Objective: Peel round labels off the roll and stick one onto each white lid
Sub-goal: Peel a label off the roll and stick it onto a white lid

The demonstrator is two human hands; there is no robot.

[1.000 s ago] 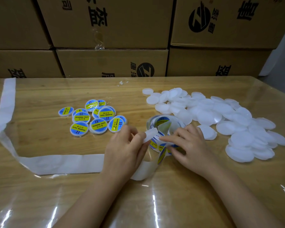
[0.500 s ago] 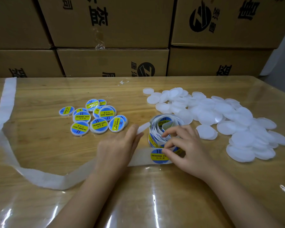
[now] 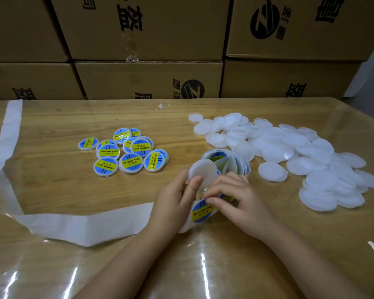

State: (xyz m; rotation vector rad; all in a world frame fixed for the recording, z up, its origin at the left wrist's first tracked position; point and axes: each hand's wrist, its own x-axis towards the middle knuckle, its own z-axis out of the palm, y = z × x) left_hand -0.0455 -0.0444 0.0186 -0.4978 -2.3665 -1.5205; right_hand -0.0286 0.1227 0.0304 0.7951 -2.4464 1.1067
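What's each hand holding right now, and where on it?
Left hand grips a blank white lid at its lower edge, thumb on its face. Right hand pinches the upper edge of the label on the backing strip.

A storeroom or packing room is shown. Big brown cardboard boxes (image 3: pixel 147 29) with black printed marks are stacked behind a wooden table (image 3: pixel 52 186) covered with clear plastic (image 3: pixel 203 264). Many white lids (image 3: pixel 300 147) are piled on it, and labelled lids (image 3: pixel 125 152) are gathered nearby.
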